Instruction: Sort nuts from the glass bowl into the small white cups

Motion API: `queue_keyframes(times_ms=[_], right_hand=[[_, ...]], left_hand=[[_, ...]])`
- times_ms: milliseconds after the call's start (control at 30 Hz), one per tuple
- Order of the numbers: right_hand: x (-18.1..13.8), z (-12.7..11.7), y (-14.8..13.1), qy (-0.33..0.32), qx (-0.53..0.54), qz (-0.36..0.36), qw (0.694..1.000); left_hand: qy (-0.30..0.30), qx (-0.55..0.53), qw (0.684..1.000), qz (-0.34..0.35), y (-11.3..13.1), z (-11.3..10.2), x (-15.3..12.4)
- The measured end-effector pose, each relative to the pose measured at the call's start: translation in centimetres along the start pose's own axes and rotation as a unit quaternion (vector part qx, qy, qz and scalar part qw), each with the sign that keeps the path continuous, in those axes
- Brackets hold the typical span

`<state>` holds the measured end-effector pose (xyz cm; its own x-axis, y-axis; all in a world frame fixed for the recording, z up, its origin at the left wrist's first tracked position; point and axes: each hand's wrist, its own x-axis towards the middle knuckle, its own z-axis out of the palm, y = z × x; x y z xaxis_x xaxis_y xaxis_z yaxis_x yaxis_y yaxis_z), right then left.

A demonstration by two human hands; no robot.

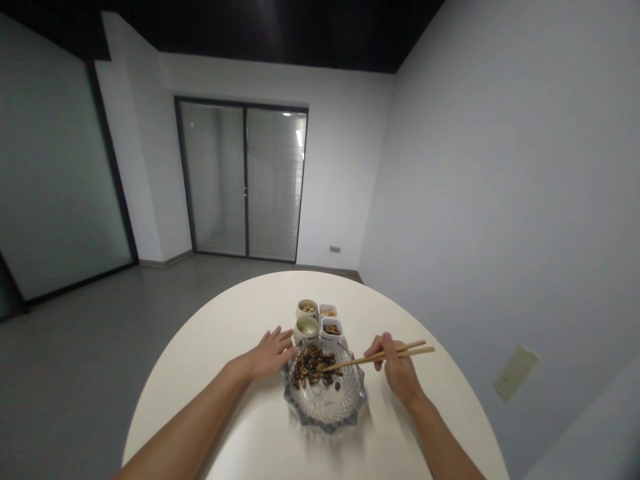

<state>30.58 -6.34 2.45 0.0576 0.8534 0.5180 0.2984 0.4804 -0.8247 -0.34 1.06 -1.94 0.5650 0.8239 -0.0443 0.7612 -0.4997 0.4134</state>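
Pinching tan wooden chopsticks point(360, 361), the right hand point(396, 370) dips them among brown-and-tan seeds point(311, 365) in the scalloped clear-glass bowl point(326, 427) between the round cream desk's point(220, 327) side edges; the left hand point(270, 353), empty, spreads at its rim.

My chopsticks point(350, 363) look like smooth, matt wood; the ridged bowl point(334, 404) at my twelve o'clock, glossy glass; the tabletop point(220, 353), smooth.

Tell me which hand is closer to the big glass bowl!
Left. The left hand is at the left rim of the glass bowl; the right hand is off to its right, apart from it, holding chopsticks that reach inside.
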Motion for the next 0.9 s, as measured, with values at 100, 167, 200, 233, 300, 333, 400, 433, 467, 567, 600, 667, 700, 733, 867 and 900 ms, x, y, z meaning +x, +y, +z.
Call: queue_keyframes(times_ms=[100, 167, 200, 233, 300, 333, 400, 433, 467, 567, 600, 667, 700, 733, 867, 900], right_hand=[[-0.1, 0.1, 0.3, -0.030, -0.034, 0.008, 0.999], [-0.1, 0.2, 0.4, -0.043, -0.044, 0.001, 0.998], [-0.1, 0.2, 0.4, -0.046, -0.044, -0.004, 0.998], [-0.1, 0.1, 0.3, -0.044, -0.044, -0.011, 0.998], [-0.1, -0.1, 0.1, -0.036, -0.046, -0.027, 0.998], [0.0, -0.2, 0.0, -0.030, -0.048, -0.034, 0.998], [0.1, -0.4, -0.1, -0.012, -0.052, -0.044, 0.998], [0.1, -0.5, -0.2, 0.001, -0.054, -0.045, 0.998], [0.1, -0.5, -0.1, 0.014, -0.054, -0.044, 0.997], [0.1, -0.6, 0.3, 0.050, -0.050, -0.039, 0.997], [0.0, -0.6, 0.5, 0.059, -0.050, -0.040, 0.996], [0.0, -0.6, 0.8, 0.070, -0.052, -0.042, 0.995], [0.0, -0.7, 0.9, 0.072, -0.053, -0.042, 0.995], [0.0, -0.7, 0.9, 0.070, -0.056, -0.043, 0.995], [0.1, -0.7, 0.4, 0.040, -0.082, -0.050, 0.995], [0.1, -0.7, 0.2, 0.027, -0.092, -0.054, 0.994]], left_hand=[[0.001, 0.000, 1.000, -0.003, 0.1, 0.1, 0.1], [0.000, 0.002, 1.000, -0.008, 0.2, 0.1, 0.2], [-0.001, 0.002, 1.000, -0.009, 0.3, 0.1, 0.2], [-0.003, 0.000, 1.000, -0.009, 0.4, 0.0, 0.1], [-0.004, -0.004, 1.000, -0.009, 0.4, 0.0, 0.1], [-0.003, -0.006, 1.000, -0.008, 0.3, 0.0, 0.1], [0.000, -0.010, 1.000, -0.007, 0.2, 0.0, 0.1], [0.000, -0.010, 1.000, -0.006, 0.1, 0.1, 0.1], [-0.001, -0.011, 1.000, -0.005, 0.1, 0.1, 0.1], [-0.004, -0.010, 1.000, -0.009, 0.0, 0.1, 0.1], [-0.003, -0.008, 1.000, -0.011, 0.0, 0.2, 0.1], [-0.002, -0.002, 1.000, -0.010, 0.0, 0.2, 0.1], [-0.001, 0.001, 1.000, -0.009, 0.0, 0.2, 0.1], [-0.001, 0.002, 1.000, -0.008, 0.0, 0.3, 0.2], [0.000, -0.003, 1.000, -0.006, -0.3, 0.3, 0.3], [-0.001, -0.004, 1.000, -0.005, -0.3, 0.3, 0.3]])
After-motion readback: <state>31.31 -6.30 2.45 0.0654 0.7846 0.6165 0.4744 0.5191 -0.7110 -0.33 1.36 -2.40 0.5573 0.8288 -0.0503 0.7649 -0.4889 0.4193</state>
